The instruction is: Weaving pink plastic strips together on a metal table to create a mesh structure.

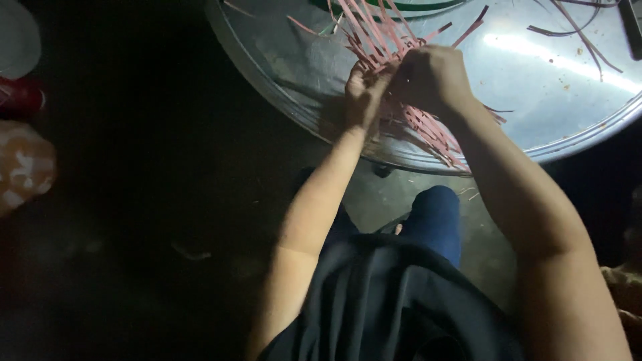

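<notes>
Pink strips (394, 40) sit pinched in the grip of both left hand (364, 93) and right hand (431, 77), fingertips hidden, over a metal tray (555, 100).

round shiny metal tray (535, 127) carries pink strips (374, 33), few loose dark strips (575, 30), small crumbs

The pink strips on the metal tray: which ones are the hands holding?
Both hands, left hand and right hand, grip the woven bundle at the tray's near edge. The loose dark strips at upper right lie untouched.
</notes>
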